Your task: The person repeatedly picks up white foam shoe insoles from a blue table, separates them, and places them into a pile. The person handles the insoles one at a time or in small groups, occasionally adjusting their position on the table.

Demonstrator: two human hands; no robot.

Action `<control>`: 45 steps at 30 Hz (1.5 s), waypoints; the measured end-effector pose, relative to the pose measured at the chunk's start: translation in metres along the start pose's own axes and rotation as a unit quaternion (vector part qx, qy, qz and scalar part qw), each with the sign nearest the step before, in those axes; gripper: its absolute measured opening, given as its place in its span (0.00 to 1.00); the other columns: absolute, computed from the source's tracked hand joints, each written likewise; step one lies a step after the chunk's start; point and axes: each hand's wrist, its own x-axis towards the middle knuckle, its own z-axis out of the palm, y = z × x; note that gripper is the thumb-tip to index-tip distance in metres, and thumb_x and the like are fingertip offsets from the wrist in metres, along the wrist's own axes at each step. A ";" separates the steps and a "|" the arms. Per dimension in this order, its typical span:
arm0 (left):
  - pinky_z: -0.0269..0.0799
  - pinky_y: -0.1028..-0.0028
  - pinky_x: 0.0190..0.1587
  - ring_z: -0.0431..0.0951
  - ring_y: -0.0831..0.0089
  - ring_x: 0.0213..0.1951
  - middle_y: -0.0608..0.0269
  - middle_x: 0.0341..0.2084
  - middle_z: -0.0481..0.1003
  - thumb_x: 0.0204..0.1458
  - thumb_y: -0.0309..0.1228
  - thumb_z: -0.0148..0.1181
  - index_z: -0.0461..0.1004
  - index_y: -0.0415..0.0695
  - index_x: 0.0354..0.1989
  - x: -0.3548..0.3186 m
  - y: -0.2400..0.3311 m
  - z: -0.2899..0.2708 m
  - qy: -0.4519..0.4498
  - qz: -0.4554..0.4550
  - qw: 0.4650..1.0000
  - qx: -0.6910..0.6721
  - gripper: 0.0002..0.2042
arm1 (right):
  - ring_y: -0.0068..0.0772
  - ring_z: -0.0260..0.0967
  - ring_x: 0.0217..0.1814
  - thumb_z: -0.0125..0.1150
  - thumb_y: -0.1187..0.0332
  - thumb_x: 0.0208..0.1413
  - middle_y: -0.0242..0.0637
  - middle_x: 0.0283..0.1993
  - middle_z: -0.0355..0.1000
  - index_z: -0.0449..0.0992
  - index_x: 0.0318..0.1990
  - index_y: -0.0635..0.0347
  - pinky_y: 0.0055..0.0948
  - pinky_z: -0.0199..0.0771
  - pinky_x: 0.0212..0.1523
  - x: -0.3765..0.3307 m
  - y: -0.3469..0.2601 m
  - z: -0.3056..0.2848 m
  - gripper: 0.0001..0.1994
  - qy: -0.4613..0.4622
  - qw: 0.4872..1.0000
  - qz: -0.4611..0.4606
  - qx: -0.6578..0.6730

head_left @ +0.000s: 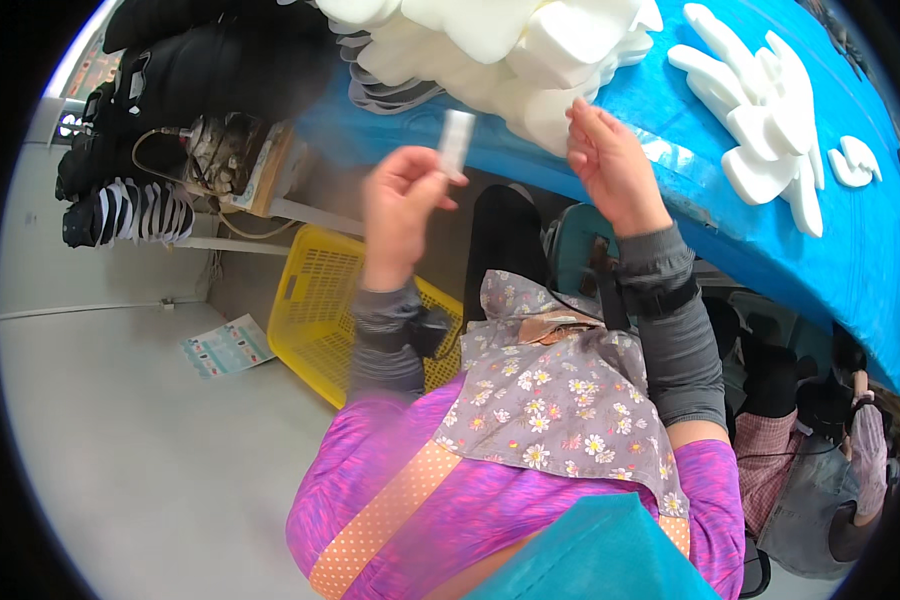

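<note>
At the blue table (pixel 830 250) w/ white foam pieces (pixel 530 60), your left hand (pixel 400 205) pinches a small white strip (pixel 456 142), right hand (pixel 610 160) half-curled, holding nothing; you're prob. mid-peel, needing a steady pinch.

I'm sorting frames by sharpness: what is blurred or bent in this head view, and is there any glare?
Head view: the left hand and the small white strip it pinches are smeared by motion; the right hand is sharper; the blue table edge bows with fisheye distortion; black vignette rings the frame; lighting is even, with a faint sheen on the blue surface.
</note>
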 end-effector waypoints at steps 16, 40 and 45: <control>0.71 0.76 0.30 0.74 0.81 0.26 0.65 0.21 0.76 0.49 0.28 0.63 0.77 0.37 0.33 -0.034 -0.074 0.208 -0.366 -0.066 0.924 0.088 0.07 | 0.09 0.53 0.26 0.51 0.54 0.70 0.22 0.32 0.66 0.74 0.41 0.61 0.14 0.49 0.25 -0.183 -0.007 -0.125 0.18 0.087 0.913 -0.258 -0.303; 0.75 0.68 0.48 0.79 0.70 0.46 0.57 0.47 0.78 0.55 0.35 0.65 0.74 0.37 0.55 0.135 -0.052 0.311 -0.376 -0.184 0.897 -0.141 0.21 | 0.34 0.73 0.53 0.62 0.73 0.61 0.42 0.52 0.76 0.74 0.57 0.65 0.30 0.71 0.55 -0.251 -0.088 -0.187 0.17 0.292 0.711 -0.321 -0.553; 0.75 0.68 0.48 0.80 0.67 0.46 0.53 0.45 0.79 0.54 0.32 0.64 0.74 0.34 0.53 0.071 -0.048 0.316 -0.268 0.115 0.957 0.008 0.20 | 0.46 0.64 0.67 0.68 0.63 0.57 0.51 0.68 0.63 0.61 0.68 0.60 0.41 0.63 0.65 -0.158 -0.140 -0.120 0.34 0.294 0.697 -0.438 -0.485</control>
